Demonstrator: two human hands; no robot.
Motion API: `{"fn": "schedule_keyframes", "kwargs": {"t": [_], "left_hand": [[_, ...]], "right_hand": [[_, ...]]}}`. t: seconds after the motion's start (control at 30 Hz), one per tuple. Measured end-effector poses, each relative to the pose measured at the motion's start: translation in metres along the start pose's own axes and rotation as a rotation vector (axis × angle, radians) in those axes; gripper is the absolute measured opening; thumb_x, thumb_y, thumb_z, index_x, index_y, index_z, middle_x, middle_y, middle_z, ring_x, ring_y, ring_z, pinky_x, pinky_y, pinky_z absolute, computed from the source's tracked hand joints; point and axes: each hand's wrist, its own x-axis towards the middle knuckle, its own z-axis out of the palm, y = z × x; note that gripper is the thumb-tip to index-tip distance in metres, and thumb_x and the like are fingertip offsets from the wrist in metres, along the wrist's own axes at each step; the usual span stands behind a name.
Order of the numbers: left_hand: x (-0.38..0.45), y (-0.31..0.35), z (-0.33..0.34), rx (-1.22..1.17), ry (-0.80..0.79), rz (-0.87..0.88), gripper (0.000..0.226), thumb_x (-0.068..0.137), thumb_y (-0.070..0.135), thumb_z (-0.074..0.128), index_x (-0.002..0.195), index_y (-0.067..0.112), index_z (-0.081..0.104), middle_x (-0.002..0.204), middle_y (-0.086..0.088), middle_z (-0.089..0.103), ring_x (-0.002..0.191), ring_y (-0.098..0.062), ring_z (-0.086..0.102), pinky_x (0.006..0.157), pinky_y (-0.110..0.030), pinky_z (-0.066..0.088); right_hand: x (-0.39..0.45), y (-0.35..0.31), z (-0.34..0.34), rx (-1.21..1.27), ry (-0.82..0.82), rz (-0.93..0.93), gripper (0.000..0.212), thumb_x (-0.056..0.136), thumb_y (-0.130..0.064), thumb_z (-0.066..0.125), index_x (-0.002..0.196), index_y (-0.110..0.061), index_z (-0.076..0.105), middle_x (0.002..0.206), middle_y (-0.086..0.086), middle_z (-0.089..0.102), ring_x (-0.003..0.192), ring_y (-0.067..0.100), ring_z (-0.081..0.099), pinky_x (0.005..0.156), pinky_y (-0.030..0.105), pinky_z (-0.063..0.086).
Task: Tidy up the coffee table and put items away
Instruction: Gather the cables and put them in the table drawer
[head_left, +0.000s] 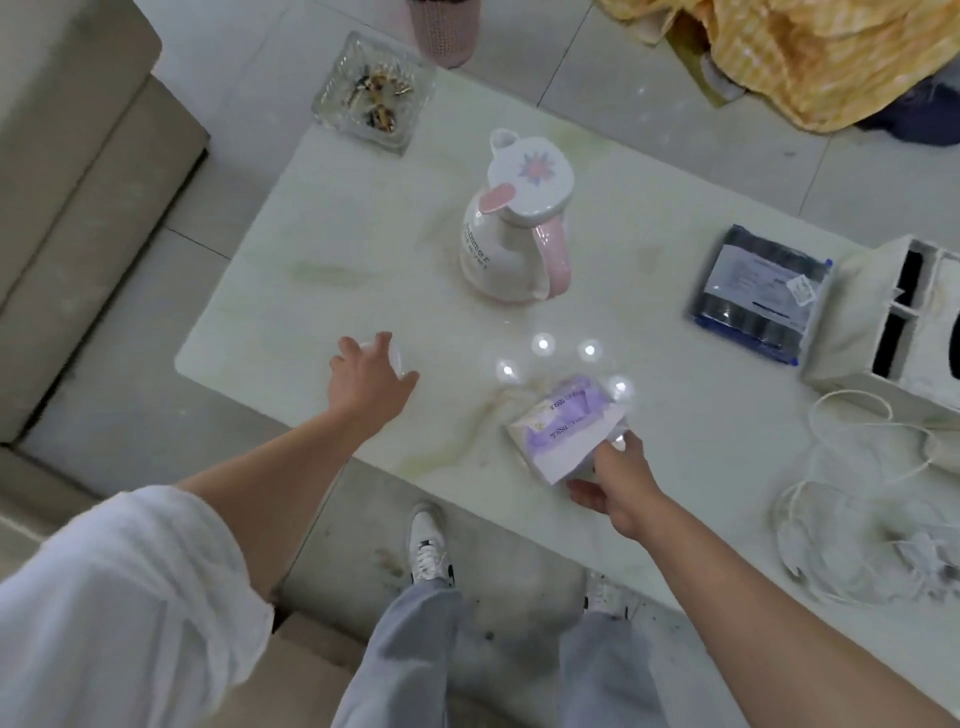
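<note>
Near the worktop's (597, 519) front edge, our right hand (615, 480) pinches the tissue pack (563, 428), its length running away from us, while our left hand (366, 376) curls around a small clear cup (396, 358).

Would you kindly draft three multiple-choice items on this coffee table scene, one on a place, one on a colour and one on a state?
1. Where does the glass ashtray stand?
A. at the table's far left corner
B. beside the white cable
C. on the floor

2. What colour is the handle of the white jug?
A. blue
B. pink
C. green

3. What is the right hand doing?
A. resting flat on the table
B. lifting the jug
C. gripping the purple tissue pack

Answers:
1 A, it sits at the far left corner of the coffee table, away from the cable.
2 B, the handle running down the jug's side is pink.
3 C, thumb and fingers close on the pack's near end.
</note>
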Motion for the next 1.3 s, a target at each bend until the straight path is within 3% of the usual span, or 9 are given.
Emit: {"fn": "schedule_keyframes", "kwargs": {"t": [0.23, 0.33, 0.43, 0.57, 0.83, 0.97, 1.1, 1.2, 1.3], "left_hand": [[0.010, -0.003, 0.004, 0.031, -0.136, 0.005, 0.067, 0.074, 0.046, 0.074, 0.127, 0.020, 0.042, 0.120, -0.020, 0.048, 0.111, -0.040, 0.050, 0.092, -0.040, 0.042], [-0.020, -0.006, 0.010, 0.018, -0.177, -0.001, 0.063, 0.074, 0.048, 0.070, 0.125, 0.023, 0.042, 0.119, -0.017, 0.050, 0.113, -0.037, 0.050, 0.092, -0.040, 0.043], [-0.064, 0.007, 0.025, 0.053, -0.190, 0.112, 0.052, 0.076, 0.043, 0.065, 0.118, 0.025, 0.041, 0.113, -0.009, 0.049, 0.098, -0.036, 0.059, 0.082, -0.038, 0.048], [-0.118, 0.050, 0.054, 0.156, -0.246, 0.353, 0.043, 0.076, 0.041, 0.062, 0.113, 0.028, 0.045, 0.103, 0.000, 0.049, 0.091, -0.031, 0.061, 0.073, -0.033, 0.043], [-0.191, 0.180, 0.147, 0.104, -0.285, 0.642, 0.034, 0.082, 0.040, 0.064, 0.112, 0.034, 0.050, 0.114, 0.001, 0.048, 0.099, -0.025, 0.058, 0.078, -0.032, 0.044], [-0.196, 0.220, 0.189, 0.099, -0.283, 0.619, 0.036, 0.083, 0.038, 0.066, 0.116, 0.032, 0.052, 0.119, -0.003, 0.046, 0.111, -0.027, 0.052, 0.087, -0.037, 0.046], [-0.196, 0.248, 0.218, 0.070, -0.234, 0.630, 0.038, 0.082, 0.035, 0.068, 0.117, 0.030, 0.052, 0.120, -0.005, 0.044, 0.110, -0.027, 0.051, 0.088, -0.038, 0.047], [-0.189, 0.260, 0.225, 0.096, -0.245, 0.669, 0.040, 0.081, 0.037, 0.070, 0.116, 0.031, 0.052, 0.117, -0.003, 0.042, 0.105, -0.025, 0.051, 0.083, -0.032, 0.043], [-0.183, 0.264, 0.222, -0.012, -0.305, 0.622, 0.040, 0.079, 0.037, 0.072, 0.114, 0.032, 0.054, 0.118, -0.005, 0.048, 0.093, -0.023, 0.058, 0.076, -0.031, 0.047]], "right_hand": [[0.017, -0.011, 0.016, 0.173, -0.002, -0.039, 0.039, 0.088, -0.014, 0.054, 0.126, -0.020, 0.049, 0.109, 0.010, 0.070, 0.101, 0.034, 0.071, 0.083, 0.044, 0.061], [0.020, -0.015, 0.020, 0.133, -0.055, -0.042, 0.026, 0.094, -0.014, 0.051, 0.118, -0.024, 0.054, 0.110, 0.008, 0.069, 0.096, 0.030, 0.069, 0.086, 0.040, 0.058], [0.023, -0.021, 0.016, 0.145, -0.150, -0.099, 0.035, 0.099, -0.020, 0.052, 0.132, -0.031, 0.047, 0.118, 0.002, 0.064, 0.098, 0.023, 0.063, 0.098, 0.044, 0.052], [0.016, -0.014, -0.018, -0.020, -0.124, -0.225, 0.043, 0.096, -0.020, 0.051, 0.139, -0.024, 0.049, 0.113, 0.004, 0.065, 0.092, 0.021, 0.062, 0.080, 0.034, 0.051], [-0.013, 0.064, -0.231, -0.275, 0.436, -0.519, 0.018, 0.093, -0.028, 0.057, 0.101, -0.016, 0.069, 0.085, -0.008, 0.066, 0.089, 0.019, 0.065, 0.075, 0.027, 0.049], [-0.008, 0.109, -0.308, -0.378, 0.816, -0.556, 0.043, 0.084, -0.049, 0.065, 0.113, -0.017, 0.063, 0.113, 0.003, 0.064, 0.109, 0.025, 0.058, 0.086, 0.034, 0.048], [0.020, 0.140, -0.338, -0.318, 0.474, -0.399, 0.111, 0.071, -0.067, 0.073, 0.156, -0.020, 0.019, 0.162, 0.006, 0.023, 0.150, 0.024, 0.019, 0.120, 0.048, 0.024], [0.042, 0.154, -0.326, -0.495, 0.349, -0.435, 0.118, 0.072, -0.066, 0.073, 0.159, -0.023, 0.005, 0.166, 0.006, 0.010, 0.153, 0.027, 0.006, 0.123, 0.049, 0.011], [0.057, 0.158, -0.299, -0.552, 0.351, -0.540, 0.113, 0.075, -0.058, 0.073, 0.159, -0.027, 0.004, 0.166, 0.007, 0.012, 0.153, 0.028, 0.008, 0.119, 0.052, 0.024]]}}
